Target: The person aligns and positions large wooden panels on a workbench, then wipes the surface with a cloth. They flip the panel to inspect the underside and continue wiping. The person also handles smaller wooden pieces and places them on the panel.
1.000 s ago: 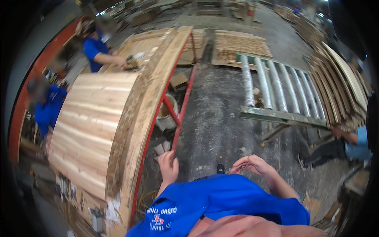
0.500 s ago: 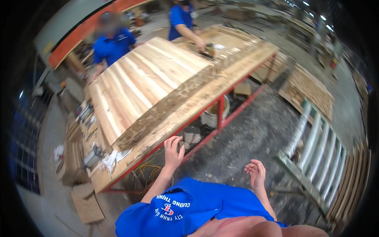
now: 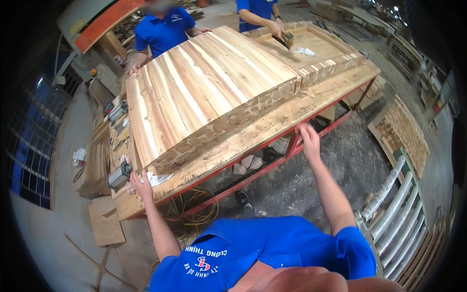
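Note:
A thick striped wooden panel [image 3: 209, 82] made of joined strips lies on the wooden workbench [image 3: 224, 158]. My left hand [image 3: 141, 185] is by the panel's near left corner, next to a white cloth [image 3: 159, 179], fingers apart. A grey and black power tool [image 3: 120, 175] lies just left of it. My right hand [image 3: 310, 141] reaches to the bench's front edge. Its fingers are curled together, and whatever is inside them is hidden.
Across the bench, a person [image 3: 163, 31] has both hands at the panel; another person's hand [image 3: 277, 29] holds a brush-like tool over a wooden frame [image 3: 331, 44]. Below are a red bench rail [image 3: 228, 187], a yellow cable [image 3: 204, 207] and pale chunks [image 3: 248, 163]. A roller rack [image 3: 399, 209] stands right.
My left hand has moved left to the panel's near corner. My right hand has risen to the bench edge. The view has shifted, and the person opposite now has both hands showing at the panel.

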Action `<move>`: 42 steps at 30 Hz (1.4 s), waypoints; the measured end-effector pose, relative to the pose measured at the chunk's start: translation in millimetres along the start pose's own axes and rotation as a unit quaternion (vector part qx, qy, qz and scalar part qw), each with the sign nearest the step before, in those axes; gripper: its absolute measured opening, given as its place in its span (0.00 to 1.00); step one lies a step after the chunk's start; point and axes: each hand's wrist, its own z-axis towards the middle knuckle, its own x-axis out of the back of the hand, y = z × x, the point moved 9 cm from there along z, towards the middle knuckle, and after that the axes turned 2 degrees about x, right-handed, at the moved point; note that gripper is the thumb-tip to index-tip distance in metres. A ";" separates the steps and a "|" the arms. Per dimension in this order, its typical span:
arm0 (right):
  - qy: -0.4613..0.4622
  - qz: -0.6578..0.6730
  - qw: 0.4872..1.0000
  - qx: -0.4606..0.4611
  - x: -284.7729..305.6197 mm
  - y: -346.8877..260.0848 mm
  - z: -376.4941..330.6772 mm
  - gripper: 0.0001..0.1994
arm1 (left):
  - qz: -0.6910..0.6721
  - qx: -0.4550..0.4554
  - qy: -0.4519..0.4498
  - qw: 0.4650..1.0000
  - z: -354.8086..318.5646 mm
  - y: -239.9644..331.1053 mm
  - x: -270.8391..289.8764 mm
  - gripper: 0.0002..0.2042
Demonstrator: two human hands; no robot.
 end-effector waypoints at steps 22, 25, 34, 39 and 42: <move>-0.134 -0.448 0.876 -0.117 -4.6 169.7 323.3 0.20 | -0.407 0.200 -0.267 0.850 114.1 3.5 -139.2 0.30; -0.158 -0.452 0.864 -0.155 -4.2 181.8 330.6 0.21 | -0.396 0.199 -0.256 0.859 118.4 9.4 -134.8 0.30; -0.122 -0.382 0.882 -0.249 4.2 190.5 334.2 0.20 | -0.416 0.228 -0.232 0.849 114.3 11.5 -134.5 0.31; -0.089 -0.400 0.885 -0.220 7.6 186.0 334.3 0.18 | -0.428 0.231 -0.243 0.839 113.5 9.9 -140.1 0.31; -0.133 -0.460 0.869 -0.125 7.2 177.6 336.8 0.15 | -0.425 0.262 -0.239 0.833 110.8 3.1 -151.2 0.31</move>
